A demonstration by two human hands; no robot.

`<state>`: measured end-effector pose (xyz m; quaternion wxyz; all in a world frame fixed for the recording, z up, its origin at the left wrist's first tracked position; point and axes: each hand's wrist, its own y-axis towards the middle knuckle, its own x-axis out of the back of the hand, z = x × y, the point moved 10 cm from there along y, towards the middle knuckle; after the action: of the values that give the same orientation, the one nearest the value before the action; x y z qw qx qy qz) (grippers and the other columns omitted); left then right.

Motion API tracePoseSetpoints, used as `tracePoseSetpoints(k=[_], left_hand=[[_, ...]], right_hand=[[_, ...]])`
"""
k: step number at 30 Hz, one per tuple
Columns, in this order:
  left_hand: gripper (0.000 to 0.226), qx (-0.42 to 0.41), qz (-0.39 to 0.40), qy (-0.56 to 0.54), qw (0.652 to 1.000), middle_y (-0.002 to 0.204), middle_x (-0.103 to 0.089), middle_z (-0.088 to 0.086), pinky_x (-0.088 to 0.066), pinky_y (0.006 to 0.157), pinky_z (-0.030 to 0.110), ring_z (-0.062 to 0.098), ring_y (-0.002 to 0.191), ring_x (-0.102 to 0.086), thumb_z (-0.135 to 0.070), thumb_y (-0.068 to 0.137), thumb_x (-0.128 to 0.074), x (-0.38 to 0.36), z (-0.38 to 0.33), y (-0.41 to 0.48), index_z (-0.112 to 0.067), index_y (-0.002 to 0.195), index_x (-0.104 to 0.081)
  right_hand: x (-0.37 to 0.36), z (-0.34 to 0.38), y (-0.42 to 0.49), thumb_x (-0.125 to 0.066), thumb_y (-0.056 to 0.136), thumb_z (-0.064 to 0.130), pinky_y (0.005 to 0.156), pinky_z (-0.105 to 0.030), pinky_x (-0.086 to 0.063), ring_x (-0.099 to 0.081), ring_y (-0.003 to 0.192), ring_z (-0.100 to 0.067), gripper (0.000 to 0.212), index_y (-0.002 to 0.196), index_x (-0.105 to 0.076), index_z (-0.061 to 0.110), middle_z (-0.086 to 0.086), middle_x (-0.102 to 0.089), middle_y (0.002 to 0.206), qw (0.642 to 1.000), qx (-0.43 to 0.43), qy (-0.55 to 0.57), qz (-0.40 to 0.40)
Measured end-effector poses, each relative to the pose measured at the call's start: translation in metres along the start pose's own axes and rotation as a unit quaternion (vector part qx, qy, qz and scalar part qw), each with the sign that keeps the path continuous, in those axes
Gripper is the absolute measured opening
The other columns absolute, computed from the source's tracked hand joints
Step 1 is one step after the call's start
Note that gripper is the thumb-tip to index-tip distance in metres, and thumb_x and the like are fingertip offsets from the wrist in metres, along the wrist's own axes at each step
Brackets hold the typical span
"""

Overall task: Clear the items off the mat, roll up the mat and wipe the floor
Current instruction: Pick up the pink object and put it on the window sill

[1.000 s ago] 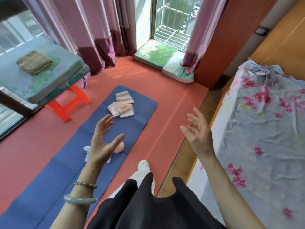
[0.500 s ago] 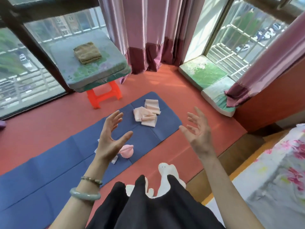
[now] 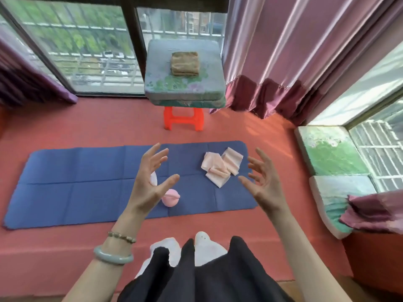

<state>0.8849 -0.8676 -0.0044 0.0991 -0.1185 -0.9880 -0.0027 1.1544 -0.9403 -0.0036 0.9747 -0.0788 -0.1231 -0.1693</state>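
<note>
A blue mat lies flat across the red floor in front of me. On its right part sits a pile of pale pink folded cloths. A small pink round object lies near the mat's middle, and a white item is mostly hidden behind my left hand. My left hand hovers above the mat with fingers spread and holds nothing. My right hand is raised beside the cloths, fingers spread, also empty. A folded brown cloth rests on a cushioned stool.
A cushion-topped orange stool stands beyond the mat by the window. Purple curtains hang at the right and far left. Green and white cushions lie along the right window. My white slippers are at the floor's near edge.
The view has swung left, so the mat now lies crosswise straight ahead. Both hands stay raised and empty, now spread over the mat's middle and the cloth pile.
</note>
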Motion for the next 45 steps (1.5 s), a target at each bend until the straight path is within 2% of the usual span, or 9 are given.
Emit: tracePoseSetpoints(k=[4, 9, 14, 19, 25, 30, 34, 40, 45], left_hand=[[0.078, 0.007, -0.042, 0.019, 0.999, 0.137, -0.051, -0.008, -0.038, 0.102, 0.017, 0.006, 0.125, -0.048, -0.018, 0.072, -0.072, 0.017, 0.007, 0.003, -0.026, 0.14, -0.034], [0.076, 0.028, -0.047, 0.038, 0.998, 0.137, -0.05, -0.005, -0.043, 0.086, 0.006, 0.009, 0.124, -0.05, -0.025, 0.071, -0.074, 0.039, 0.018, 0.011, -0.032, 0.136, -0.036], [0.079, 0.07, -0.023, 0.066, 0.995, 0.131, -0.054, -0.019, -0.035, 0.107, 0.025, 0.003, 0.125, -0.048, -0.041, 0.068, -0.07, 0.062, 0.054, 0.028, -0.032, 0.138, -0.035], [0.082, 0.123, -0.015, 0.077, 0.989, 0.13, -0.056, -0.018, -0.033, 0.11, 0.033, 0.003, 0.126, -0.047, -0.046, 0.066, -0.072, 0.071, 0.131, 0.046, -0.031, 0.138, -0.037], [0.073, 0.162, -0.044, 0.035, 0.985, 0.128, -0.059, -0.009, -0.036, 0.109, 0.03, 0.006, 0.124, -0.05, -0.019, 0.072, -0.074, 0.063, 0.271, 0.084, -0.024, 0.136, -0.04], [0.07, 0.168, -0.047, 0.051, 0.983, 0.132, -0.056, -0.006, -0.037, 0.106, 0.022, 0.004, 0.125, -0.049, -0.011, 0.077, -0.077, 0.047, 0.422, 0.106, -0.027, 0.135, -0.041], [0.071, 0.188, -0.017, 0.077, 0.979, 0.127, -0.057, -0.019, -0.033, 0.103, 0.02, -0.003, 0.124, -0.047, -0.02, 0.077, -0.078, 0.033, 0.54, 0.111, -0.037, 0.133, -0.04], [0.072, 0.214, 0.067, 0.167, 0.96, 0.128, -0.05, -0.028, -0.025, 0.083, -0.008, -0.025, 0.112, -0.039, -0.022, 0.08, -0.074, 0.008, 0.695, 0.121, -0.049, 0.13, -0.031], [0.074, 0.203, 0.15, 0.218, 0.943, 0.134, -0.044, -0.026, -0.034, 0.104, 0.02, -0.002, 0.125, -0.04, -0.025, 0.08, -0.073, -0.019, 0.787, 0.129, -0.045, 0.137, -0.031]], right_hand=[[-0.025, -0.003, 0.031, -0.072, 0.079, 0.004, 0.088, -0.012, -0.045, -0.054, 0.102, 0.011, 0.074, 0.134, -0.036, 0.037, 0.004, -0.056, 0.123, 0.998, 0.003, -0.016, 0.064], [-0.056, -0.009, 0.059, -0.074, 0.078, 0.008, 0.093, -0.019, -0.046, -0.055, 0.111, -0.003, 0.072, 0.135, -0.04, 0.035, 0.005, -0.058, 0.121, 0.996, 0.001, -0.031, 0.086], [-0.101, -0.029, 0.076, -0.073, 0.078, 0.007, 0.093, -0.019, -0.045, -0.054, 0.113, -0.002, 0.07, 0.129, -0.04, 0.043, 0.001, -0.055, 0.125, 0.992, -0.006, -0.046, 0.118], [-0.152, -0.084, 0.101, -0.072, 0.078, 0.006, 0.092, -0.014, -0.043, -0.054, 0.113, -0.006, 0.07, 0.134, -0.041, 0.034, 0.01, -0.057, 0.116, 0.986, -0.023, -0.072, 0.148], [-0.217, -0.194, 0.141, -0.072, 0.077, 0.007, 0.094, -0.018, -0.044, -0.05, 0.11, 0.006, 0.069, 0.136, -0.043, 0.027, 0.017, -0.056, 0.113, 0.972, -0.015, -0.113, 0.204], [-0.277, -0.322, 0.181, -0.072, 0.077, 0.008, 0.095, -0.026, -0.046, -0.054, 0.108, 0.001, 0.07, 0.136, -0.041, 0.027, 0.024, -0.053, 0.107, 0.961, 0.0, -0.149, 0.232], [-0.327, -0.428, 0.205, -0.071, 0.077, 0.011, 0.096, -0.029, -0.046, -0.055, 0.107, -0.004, 0.07, 0.136, -0.039, 0.03, 0.01, -0.059, 0.109, 0.949, 0.006, -0.171, 0.264], [-0.409, -0.564, 0.219, -0.07, 0.078, 0.015, 0.099, -0.029, -0.044, -0.055, 0.11, -0.009, 0.07, 0.138, -0.038, 0.031, 0.006, -0.06, 0.116, 0.918, 0.008, -0.186, 0.35], [-0.454, -0.645, 0.222, -0.071, 0.078, 0.021, 0.101, -0.027, -0.041, -0.053, 0.113, -0.009, 0.071, 0.139, -0.036, 0.032, 0.005, -0.059, 0.121, 0.894, 0.002, -0.202, 0.401]])
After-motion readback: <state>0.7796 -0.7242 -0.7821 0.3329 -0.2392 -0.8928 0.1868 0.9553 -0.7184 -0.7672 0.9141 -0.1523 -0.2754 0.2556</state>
